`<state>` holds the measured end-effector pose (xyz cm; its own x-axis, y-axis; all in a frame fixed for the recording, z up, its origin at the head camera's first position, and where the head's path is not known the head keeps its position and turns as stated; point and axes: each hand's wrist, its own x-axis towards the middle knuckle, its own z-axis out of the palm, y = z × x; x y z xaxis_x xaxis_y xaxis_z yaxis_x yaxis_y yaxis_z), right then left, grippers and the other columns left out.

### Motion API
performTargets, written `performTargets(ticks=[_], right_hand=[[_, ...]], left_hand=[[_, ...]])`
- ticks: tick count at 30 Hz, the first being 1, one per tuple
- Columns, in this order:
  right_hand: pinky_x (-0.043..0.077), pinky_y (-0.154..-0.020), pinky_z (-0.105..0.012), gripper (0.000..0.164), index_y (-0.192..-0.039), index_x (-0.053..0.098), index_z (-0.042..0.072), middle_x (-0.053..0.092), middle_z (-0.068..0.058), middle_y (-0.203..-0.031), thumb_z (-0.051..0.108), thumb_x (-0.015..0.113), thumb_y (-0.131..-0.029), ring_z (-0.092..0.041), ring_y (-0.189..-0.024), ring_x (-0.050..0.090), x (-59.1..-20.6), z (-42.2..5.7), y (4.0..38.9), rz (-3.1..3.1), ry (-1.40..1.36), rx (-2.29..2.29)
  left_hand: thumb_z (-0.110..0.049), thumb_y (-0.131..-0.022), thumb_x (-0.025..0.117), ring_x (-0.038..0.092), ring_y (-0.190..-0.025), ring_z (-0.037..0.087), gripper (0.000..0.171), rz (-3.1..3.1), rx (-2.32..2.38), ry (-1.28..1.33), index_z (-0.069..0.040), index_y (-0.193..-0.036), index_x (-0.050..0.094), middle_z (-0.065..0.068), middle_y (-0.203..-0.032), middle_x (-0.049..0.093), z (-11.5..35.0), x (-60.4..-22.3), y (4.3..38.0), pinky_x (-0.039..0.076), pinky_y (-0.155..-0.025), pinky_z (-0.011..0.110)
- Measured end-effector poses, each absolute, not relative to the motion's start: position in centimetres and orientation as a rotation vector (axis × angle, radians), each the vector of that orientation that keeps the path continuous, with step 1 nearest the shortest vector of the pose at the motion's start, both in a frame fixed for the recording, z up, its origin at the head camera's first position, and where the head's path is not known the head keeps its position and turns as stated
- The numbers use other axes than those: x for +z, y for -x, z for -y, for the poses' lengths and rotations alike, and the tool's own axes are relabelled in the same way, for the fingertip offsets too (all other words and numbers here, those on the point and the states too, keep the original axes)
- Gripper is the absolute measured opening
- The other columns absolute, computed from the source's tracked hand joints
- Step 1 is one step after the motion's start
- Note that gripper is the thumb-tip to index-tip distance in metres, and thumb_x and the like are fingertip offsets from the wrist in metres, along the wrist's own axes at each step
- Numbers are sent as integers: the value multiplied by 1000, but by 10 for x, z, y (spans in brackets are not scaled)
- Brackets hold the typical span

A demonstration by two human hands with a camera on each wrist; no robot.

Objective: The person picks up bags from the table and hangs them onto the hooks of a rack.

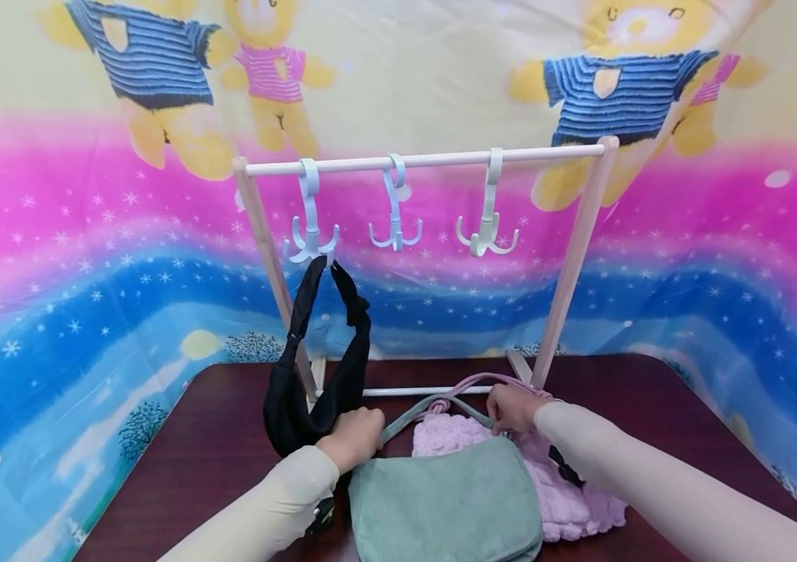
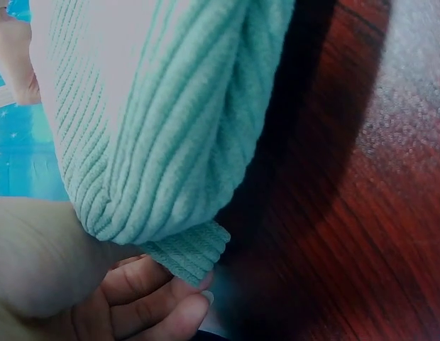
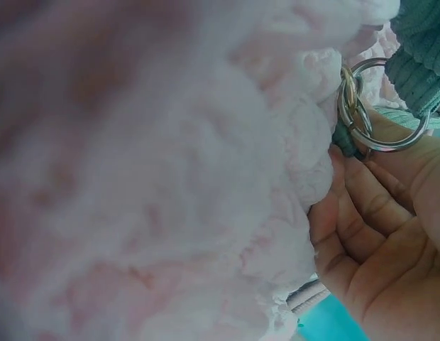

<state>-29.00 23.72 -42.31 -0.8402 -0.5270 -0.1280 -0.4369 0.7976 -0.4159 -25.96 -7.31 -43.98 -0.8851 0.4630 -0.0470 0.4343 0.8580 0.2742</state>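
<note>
A green corduroy shoulder bag [image 1: 447, 499] lies at the front of the table, overlapping a pink puffy bag [image 1: 581, 511]. My left hand [image 1: 354, 437] grips the green bag's strap [image 1: 401, 421] by its upper left corner; in the left wrist view the fingers [image 2: 145, 298] curl round a ribbed end. On the other side, my right hand [image 1: 516, 406] pinches the same strap near the upper right corner. Silver rings [image 3: 397, 147] show beside that hand in the right wrist view, where the pink bag fills much of the picture. A knotted pink strap [image 1: 482, 378] arches behind.
A wooden rack [image 1: 574, 265] stands at the table's back, with three pale multi-prong hooks on its top bar [image 1: 433, 161]. From the left hook [image 1: 310, 222] hangs a black bag [image 1: 284, 410], close beside my left hand. Patterned cloth [image 1: 124, 273] covers the wall behind the dark table [image 1: 229, 437].
</note>
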Motion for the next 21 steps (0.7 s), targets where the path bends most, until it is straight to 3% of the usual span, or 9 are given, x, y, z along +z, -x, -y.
performTargets(ticks=[12, 21], right_hand=[[39, -53, -18, 25, -65, 63, 0, 48, 9, -56, 2, 84, -78, 0, -52, 40, -423, -237, 289, -2767, 791, -557], [39, -53, -18, 26, -65, 63, 0, 50, 6, -55, 3, 84, -78, 0, -51, 39, -423, -237, 286, -2782, 826, -576]], left_hand=[[-5, -92, 70, 38, -53, 12, 36, -2944, 405, -697, -12, -62, 51, -1, -55, 38, 73, -446, 261, 34, -54, 27], [-3, -91, 71, 44, -57, 13, 25, -2972, 306, -719, -10, -69, 59, 3, -62, 54, 68, -440, 258, 40, -57, 28]])
